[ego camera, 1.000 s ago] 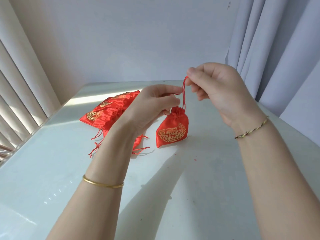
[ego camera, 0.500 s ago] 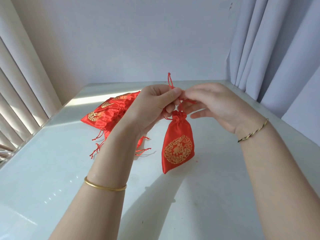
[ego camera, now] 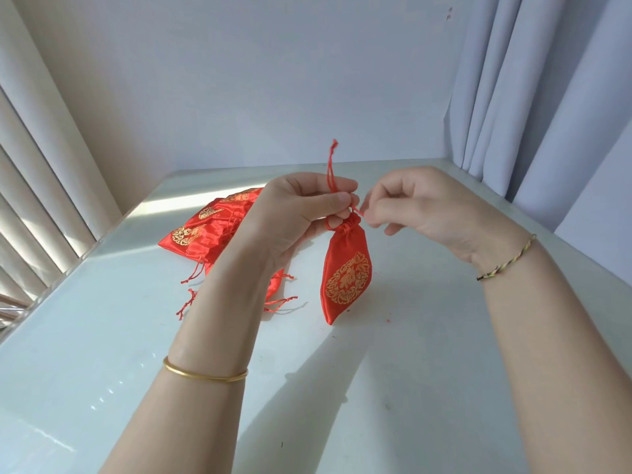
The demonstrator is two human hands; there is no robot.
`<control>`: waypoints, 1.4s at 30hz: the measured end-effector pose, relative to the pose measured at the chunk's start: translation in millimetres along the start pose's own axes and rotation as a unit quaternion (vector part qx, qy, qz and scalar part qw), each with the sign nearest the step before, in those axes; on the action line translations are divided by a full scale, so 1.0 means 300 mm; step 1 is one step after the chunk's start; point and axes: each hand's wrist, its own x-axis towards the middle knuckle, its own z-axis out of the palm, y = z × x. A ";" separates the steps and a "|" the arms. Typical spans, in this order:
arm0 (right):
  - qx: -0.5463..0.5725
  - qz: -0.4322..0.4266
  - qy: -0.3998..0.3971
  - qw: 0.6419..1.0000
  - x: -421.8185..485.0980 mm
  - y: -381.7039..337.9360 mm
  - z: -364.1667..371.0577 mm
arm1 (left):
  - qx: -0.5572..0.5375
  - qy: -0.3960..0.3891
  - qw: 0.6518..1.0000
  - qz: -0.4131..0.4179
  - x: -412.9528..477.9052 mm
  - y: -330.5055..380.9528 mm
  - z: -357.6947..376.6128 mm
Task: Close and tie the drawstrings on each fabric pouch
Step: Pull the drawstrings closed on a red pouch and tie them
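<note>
Here the pouch (ego camera: 347, 278) hangs lengthwise below its gathered neck (ego camera: 349, 223). The left hand (ego camera: 301, 217) pinches one drawstring (ego camera: 331, 165) just above that neck, its end standing upward. The right hand (ego camera: 417, 206) pinches the other strand (ego camera: 358, 211) just right of it, equally near.

Pouch (ego camera: 345, 271) above table (ego camera: 410, 371), right of pouch pile (ego camera: 205, 234).
</note>
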 end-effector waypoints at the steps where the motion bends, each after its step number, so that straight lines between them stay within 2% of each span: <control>1: 0.014 -0.004 0.023 1.000 0.005 0.001 0.005 | 0.015 -0.003 1.000 0.002 -0.001 0.002 -0.001; 3: 0.115 -0.020 0.102 0.988 0.023 0.003 0.020 | 0.055 -0.019 0.998 0.009 -0.009 0.009 0.001; 5: 0.193 -0.015 0.120 0.974 0.041 0.006 0.048 | 0.083 -0.043 0.995 0.029 -0.017 0.021 0.004; 8: 0.190 0.019 0.069 0.979 0.044 0.021 0.094 | 0.169 -0.046 0.980 0.093 -0.027 0.030 0.006; 10: 0.199 0.031 0.052 0.978 0.042 0.027 0.100 | 0.292 -0.012 0.943 0.158 -0.021 0.027 0.003; 12: 0.215 0.040 0.034 0.975 0.042 0.031 0.098 | 0.361 0.023 0.911 0.199 -0.015 0.020 0.003; 16: 0.261 0.054 -0.005 0.964 0.042 0.036 0.102 | 0.407 0.083 0.870 0.266 -0.002 -0.010 0.018; 20: 0.281 0.070 -0.042 0.956 0.044 0.044 0.099 | 0.384 0.108 0.867 0.300 0.008 -0.037 0.015; 23: 0.294 0.067 -0.019 0.953 0.052 0.056 0.101 | 0.347 0.112 0.884 0.293 0.005 -0.033 0.017; 26: 0.319 0.069 -0.002 0.945 0.054 0.065 0.082 | 0.355 0.119 0.883 0.284 0.005 -0.028 0.004; 29: 0.297 0.055 -0.005 0.953 0.051 0.073 0.065 | 0.365 0.114 0.888 0.255 0.008 -0.027 -0.019; 35: 0.266 0.090 0.100 0.954 0.050 0.090 0.051 | 0.429 0.092 0.877 0.193 0.010 -0.029 -0.071; 39: 0.273 0.114 0.158 0.942 0.048 0.102 0.042 | 0.389 0.089 0.910 0.113 0.014 -0.039 -0.109; 42: 0.282 0.139 0.189 0.930 0.046 0.111 0.032 | 0.363 0.109 0.921 0.095 0.018 -0.049 -0.133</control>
